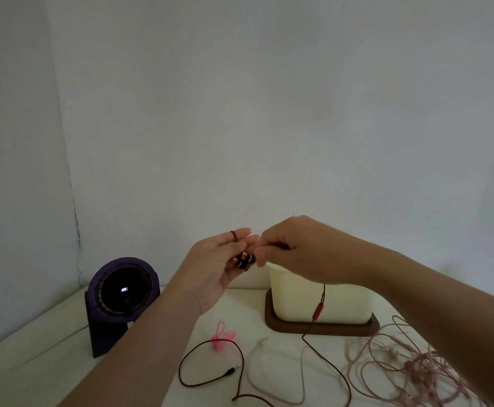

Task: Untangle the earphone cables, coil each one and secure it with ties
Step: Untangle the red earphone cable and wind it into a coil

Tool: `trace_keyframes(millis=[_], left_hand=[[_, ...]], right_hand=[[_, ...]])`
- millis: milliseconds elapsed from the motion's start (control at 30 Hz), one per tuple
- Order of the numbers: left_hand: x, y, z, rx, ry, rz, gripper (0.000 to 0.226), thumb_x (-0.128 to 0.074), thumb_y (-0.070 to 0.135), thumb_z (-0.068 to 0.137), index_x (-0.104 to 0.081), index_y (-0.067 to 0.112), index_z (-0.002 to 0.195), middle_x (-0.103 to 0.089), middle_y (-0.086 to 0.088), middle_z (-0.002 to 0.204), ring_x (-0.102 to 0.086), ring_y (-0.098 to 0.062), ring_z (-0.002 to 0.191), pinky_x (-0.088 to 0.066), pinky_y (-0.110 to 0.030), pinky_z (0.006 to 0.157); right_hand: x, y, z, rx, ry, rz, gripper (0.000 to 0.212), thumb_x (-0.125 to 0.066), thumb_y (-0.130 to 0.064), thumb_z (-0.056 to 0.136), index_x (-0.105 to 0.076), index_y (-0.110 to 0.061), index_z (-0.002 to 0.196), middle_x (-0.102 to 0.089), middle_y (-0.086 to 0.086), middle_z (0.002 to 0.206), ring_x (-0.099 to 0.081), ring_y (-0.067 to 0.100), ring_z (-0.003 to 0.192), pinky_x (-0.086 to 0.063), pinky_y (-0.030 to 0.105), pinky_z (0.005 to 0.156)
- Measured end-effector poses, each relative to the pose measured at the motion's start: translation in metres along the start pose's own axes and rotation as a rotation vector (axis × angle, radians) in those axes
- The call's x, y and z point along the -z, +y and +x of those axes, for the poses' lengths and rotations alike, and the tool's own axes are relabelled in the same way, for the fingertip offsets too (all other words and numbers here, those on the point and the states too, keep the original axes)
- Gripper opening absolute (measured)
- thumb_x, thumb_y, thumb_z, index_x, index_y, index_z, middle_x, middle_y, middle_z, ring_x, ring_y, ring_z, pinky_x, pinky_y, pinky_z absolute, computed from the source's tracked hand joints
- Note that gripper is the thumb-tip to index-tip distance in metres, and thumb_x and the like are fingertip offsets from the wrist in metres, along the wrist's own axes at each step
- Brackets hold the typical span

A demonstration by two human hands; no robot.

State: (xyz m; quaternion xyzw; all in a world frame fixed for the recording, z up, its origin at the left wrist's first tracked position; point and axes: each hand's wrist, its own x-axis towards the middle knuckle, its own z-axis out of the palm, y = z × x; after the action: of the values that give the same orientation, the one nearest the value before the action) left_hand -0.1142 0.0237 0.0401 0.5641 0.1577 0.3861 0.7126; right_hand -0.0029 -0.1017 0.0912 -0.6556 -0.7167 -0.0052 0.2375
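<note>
A dark red earphone cable (325, 356) is held up above the table (34, 348), its two earbuds (243, 259) pinched against the fingers of the left hand (219, 265), where a loop of the cable is seen wound round a fingertip. The right hand (295, 254) is closed on the cable just beside the earbuds, and from it the cable, with its inline remote (317, 311), is let down to the table, where the plug (230, 371) is left lying. Coiling of this cable is judged barely begun. A pink earphone cable (401, 368) is left in a loose tangle at the right, with a pale strand (257, 365) spread between them; whether it belongs to that set cannot be told. Pink ties (222, 336) are seen unused near the middle. A cream container (319, 298) on a wooden tray (322, 327) and a purple fan (122, 289) are set behind.
</note>
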Motion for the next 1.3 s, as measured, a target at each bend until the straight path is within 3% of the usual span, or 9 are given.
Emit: trace_keyframes(millis=[100, 267, 400, 567, 800, 967, 1200, 1267, 1300], left_hand=[[-0.003, -0.004, -0.003, -0.032, -0.072, 0.147, 0.024, -0.052, -0.006, 0.089, -0.064, 0.0, 0.109, -0.072, -0.007, 0.089, -0.065, -0.013, 0.073, -0.056, -0.022, 0.072], [-0.012, -0.005, -0.011, -0.066, -0.165, 0.245, 0.031, -0.044, -0.009, 0.091, -0.066, 0.01, 0.1, -0.073, 0.0, 0.08, -0.065, -0.006, 0.074, -0.052, -0.016, 0.071], [-0.012, -0.003, -0.012, -0.048, -0.186, 0.192, 0.038, -0.036, -0.015, 0.091, -0.065, 0.008, 0.102, -0.072, -0.006, 0.091, -0.068, -0.01, 0.087, -0.053, -0.021, 0.08], [-0.013, -0.003, -0.01, -0.034, -0.202, 0.207, 0.043, -0.033, -0.016, 0.091, -0.066, 0.009, 0.099, -0.073, -0.005, 0.092, -0.068, -0.013, 0.093, -0.05, -0.031, 0.092], [-0.007, 0.0, -0.003, 0.008, -0.228, 0.059, 0.038, -0.034, -0.015, 0.091, -0.056, -0.003, 0.118, -0.069, -0.015, 0.099, -0.069, -0.018, 0.09, -0.056, -0.028, 0.081], [-0.003, -0.007, 0.002, 0.024, -0.215, 0.115, 0.037, -0.034, -0.016, 0.091, -0.058, -0.003, 0.116, -0.067, -0.018, 0.105, -0.067, -0.02, 0.095, -0.056, -0.025, 0.078], [-0.003, -0.016, 0.001, -0.019, -0.263, 0.391, 0.047, -0.033, -0.017, 0.088, -0.067, 0.012, 0.103, -0.073, -0.003, 0.103, -0.066, -0.014, 0.103, -0.051, -0.024, 0.089], [-0.002, -0.017, 0.001, -0.103, -0.236, 0.567, 0.049, -0.034, -0.016, 0.086, -0.068, 0.019, 0.093, -0.072, 0.002, 0.093, -0.067, -0.008, 0.093, -0.051, -0.018, 0.084], [-0.002, -0.017, 0.001, -0.155, -0.22, 0.665, 0.044, -0.036, -0.013, 0.086, -0.067, 0.018, 0.085, -0.07, 0.007, 0.082, -0.065, -0.003, 0.079, -0.049, -0.012, 0.074]], right_hand=[[0.0, 0.0, 0.002, 0.013, 0.031, -0.004, 0.029, -0.053, -0.03, 0.095, -0.058, -0.026, 0.067, -0.046, -0.015, 0.046, -0.04, 0.002, 0.044, -0.032, 0.014, 0.045], [0.005, 0.002, 0.004, -0.003, 0.079, 0.024, 0.023, -0.057, -0.031, 0.092, -0.066, -0.015, 0.078, -0.061, -0.011, 0.062, -0.045, -0.003, 0.044, -0.033, 0.009, 0.044], [0.01, 0.005, 0.003, -0.034, 0.112, 0.034, 0.025, -0.057, -0.032, 0.092, -0.059, -0.023, 0.069, -0.051, -0.027, 0.047, -0.046, -0.005, 0.044, -0.033, 0.007, 0.045], [0.012, 0.008, 0.005, -0.036, 0.118, 0.043, 0.024, -0.057, -0.032, 0.092, -0.061, -0.022, 0.07, -0.052, -0.023, 0.047, -0.042, 0.0, 0.042, -0.032, 0.01, 0.044], [0.017, 0.016, 0.004, -0.036, 0.05, 0.044, 0.026, -0.058, -0.037, 0.09, -0.065, -0.02, 0.071, -0.043, -0.012, 0.047, -0.032, 0.006, 0.044, -0.029, 0.015, 0.045], [0.015, 0.017, 0.006, -0.029, 0.037, 0.061, 0.026, -0.058, -0.035, 0.089, -0.063, -0.021, 0.069, -0.043, -0.013, 0.044, -0.032, 0.006, 0.044, -0.029, 0.016, 0.045], [0.006, 0.016, 0.016, -0.006, 0.018, 0.095, 0.024, -0.06, -0.032, 0.089, -0.064, -0.018, 0.07, -0.051, -0.017, 0.044, -0.041, 0.002, 0.04, -0.031, 0.009, 0.043], [0.001, 0.015, 0.019, 0.002, 0.016, 0.112, 0.023, -0.061, -0.032, 0.089, -0.066, -0.016, 0.073, -0.06, -0.015, 0.052, -0.047, -0.001, 0.042, -0.032, 0.008, 0.043], [-0.001, 0.015, 0.021, 0.008, 0.015, 0.109, 0.022, -0.061, -0.032, 0.089, -0.067, -0.015, 0.076, -0.064, -0.011, 0.059, -0.049, -0.002, 0.043, -0.033, 0.008, 0.043]])
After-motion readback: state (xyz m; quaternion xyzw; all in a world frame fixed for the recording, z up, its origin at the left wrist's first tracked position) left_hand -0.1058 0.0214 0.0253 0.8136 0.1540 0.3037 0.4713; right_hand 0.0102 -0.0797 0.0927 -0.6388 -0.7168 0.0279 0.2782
